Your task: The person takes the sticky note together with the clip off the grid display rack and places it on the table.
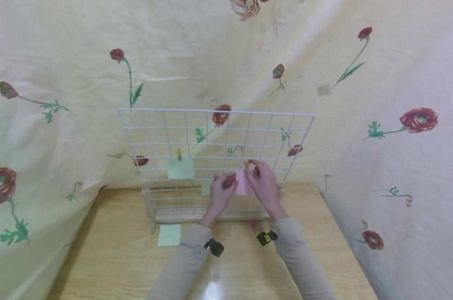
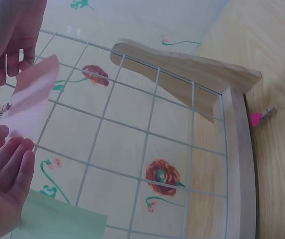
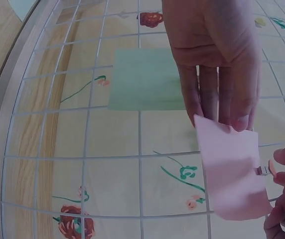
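Left hand (image 1: 220, 193) pinches pink note (image 1: 242, 185), right hand (image 1: 263, 183) pinches orange clip (image 1: 246, 164) at its edge, right of grid (image 1: 206, 145) middle, below its top edge; note could drop or tilt if released before clip bites firmly.

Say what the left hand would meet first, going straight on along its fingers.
The pink note, whose edge the left hand holds; behind it, probably the wire grid, though depth is unclear.
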### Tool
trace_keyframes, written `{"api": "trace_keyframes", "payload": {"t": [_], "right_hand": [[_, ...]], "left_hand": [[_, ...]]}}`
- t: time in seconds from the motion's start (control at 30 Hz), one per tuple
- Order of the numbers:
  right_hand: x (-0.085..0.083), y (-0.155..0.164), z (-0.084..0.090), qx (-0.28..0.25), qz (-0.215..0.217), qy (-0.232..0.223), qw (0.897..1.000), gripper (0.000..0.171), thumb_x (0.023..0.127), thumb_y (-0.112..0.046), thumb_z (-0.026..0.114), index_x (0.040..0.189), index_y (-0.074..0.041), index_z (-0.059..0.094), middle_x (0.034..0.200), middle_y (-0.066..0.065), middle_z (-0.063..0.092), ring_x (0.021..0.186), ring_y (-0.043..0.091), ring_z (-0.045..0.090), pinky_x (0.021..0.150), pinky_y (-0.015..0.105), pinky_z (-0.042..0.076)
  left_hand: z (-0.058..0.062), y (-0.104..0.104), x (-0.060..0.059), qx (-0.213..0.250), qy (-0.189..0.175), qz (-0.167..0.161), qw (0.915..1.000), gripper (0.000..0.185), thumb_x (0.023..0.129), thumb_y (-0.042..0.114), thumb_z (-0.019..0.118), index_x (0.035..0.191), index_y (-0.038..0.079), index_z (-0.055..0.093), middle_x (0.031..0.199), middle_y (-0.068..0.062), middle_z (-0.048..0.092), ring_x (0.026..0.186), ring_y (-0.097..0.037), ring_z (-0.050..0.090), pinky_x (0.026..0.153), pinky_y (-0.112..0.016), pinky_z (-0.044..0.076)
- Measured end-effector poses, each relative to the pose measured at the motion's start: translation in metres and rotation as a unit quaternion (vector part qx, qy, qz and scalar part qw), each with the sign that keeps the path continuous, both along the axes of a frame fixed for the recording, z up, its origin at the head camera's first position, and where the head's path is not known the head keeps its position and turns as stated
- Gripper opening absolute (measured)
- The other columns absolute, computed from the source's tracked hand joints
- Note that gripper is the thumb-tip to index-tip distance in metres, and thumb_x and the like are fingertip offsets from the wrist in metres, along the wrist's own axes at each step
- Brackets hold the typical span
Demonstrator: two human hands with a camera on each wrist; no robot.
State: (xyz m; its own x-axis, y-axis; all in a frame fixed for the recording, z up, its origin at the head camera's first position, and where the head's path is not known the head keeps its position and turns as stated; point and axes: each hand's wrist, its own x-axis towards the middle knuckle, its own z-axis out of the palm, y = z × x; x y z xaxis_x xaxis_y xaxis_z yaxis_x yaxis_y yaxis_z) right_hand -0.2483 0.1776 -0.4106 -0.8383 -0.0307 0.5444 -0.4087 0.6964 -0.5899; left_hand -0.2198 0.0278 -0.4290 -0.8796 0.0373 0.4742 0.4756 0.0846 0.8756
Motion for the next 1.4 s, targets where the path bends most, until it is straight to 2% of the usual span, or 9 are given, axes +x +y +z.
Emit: {"api": "trace_keyframes", "payload": {"t": [0.3,0.43,0.67,0.8,1.2,1.4], "right_hand": [[0.001,0.002,-0.008,-0.057,0.044,0.053,0.996,0.024,0.084,0.002,0.071,0.107,0.000,0.065,0.079,0.008,0.053,0.063,0.016,0.047,0.053,0.022,0.039],[0.005,0.001,-0.008,-0.065,0.047,0.070,0.994,0.022,0.084,0.002,0.071,0.106,0.000,0.065,0.086,0.011,0.056,0.064,0.017,0.051,0.052,0.021,0.040],[0.012,0.001,-0.011,-0.044,0.043,0.077,0.995,0.026,0.085,0.000,0.071,0.110,0.001,0.064,0.104,0.015,0.064,0.070,0.022,0.062,0.053,0.028,0.052],[0.010,0.003,-0.011,-0.033,0.049,0.090,0.994,0.024,0.085,0.002,0.070,0.108,0.002,0.064,0.103,0.015,0.068,0.067,0.022,0.064,0.053,0.030,0.053],[0.004,0.003,0.006,-0.007,0.049,0.059,0.997,0.009,0.085,0.001,0.070,0.092,0.001,0.065,0.086,0.013,0.068,0.067,0.023,0.064,0.053,0.031,0.054],[0.002,-0.001,0.011,0.009,0.043,0.022,0.999,0.017,0.087,0.000,0.069,0.103,0.001,0.065,0.089,0.012,0.069,0.072,0.023,0.064,0.058,0.037,0.055]], "left_hand": [[0.004,0.008,-0.005,0.023,0.012,0.035,0.9991,0.019,0.084,-0.015,0.063,0.103,-0.015,0.061,0.095,-0.030,0.066,0.085,-0.041,0.066,0.078,-0.034,0.057],[0.002,0.013,-0.010,0.039,0.027,0.040,0.9981,0.017,0.084,-0.015,0.064,0.100,-0.016,0.062,0.093,-0.030,0.066,0.082,-0.041,0.067,0.075,-0.035,0.058],[-0.029,0.022,-0.033,0.055,0.030,0.065,0.9959,0.012,0.083,-0.010,0.067,0.095,-0.011,0.066,0.089,-0.025,0.068,0.076,-0.039,0.068,0.071,-0.036,0.059],[-0.032,0.020,-0.034,0.051,0.028,0.071,0.9958,0.010,0.084,-0.005,0.069,0.094,-0.007,0.068,0.088,-0.021,0.070,0.074,-0.035,0.069,0.069,-0.033,0.059],[-0.026,0.011,-0.038,-0.008,0.039,0.068,0.9969,0.006,0.086,-0.004,0.068,0.091,-0.006,0.069,0.087,-0.018,0.071,0.074,-0.029,0.069,0.068,-0.025,0.057],[-0.026,0.009,-0.038,-0.022,0.033,0.075,0.9964,0.005,0.086,-0.002,0.068,0.091,-0.005,0.069,0.086,-0.017,0.071,0.073,-0.028,0.069,0.067,-0.025,0.057]]}}
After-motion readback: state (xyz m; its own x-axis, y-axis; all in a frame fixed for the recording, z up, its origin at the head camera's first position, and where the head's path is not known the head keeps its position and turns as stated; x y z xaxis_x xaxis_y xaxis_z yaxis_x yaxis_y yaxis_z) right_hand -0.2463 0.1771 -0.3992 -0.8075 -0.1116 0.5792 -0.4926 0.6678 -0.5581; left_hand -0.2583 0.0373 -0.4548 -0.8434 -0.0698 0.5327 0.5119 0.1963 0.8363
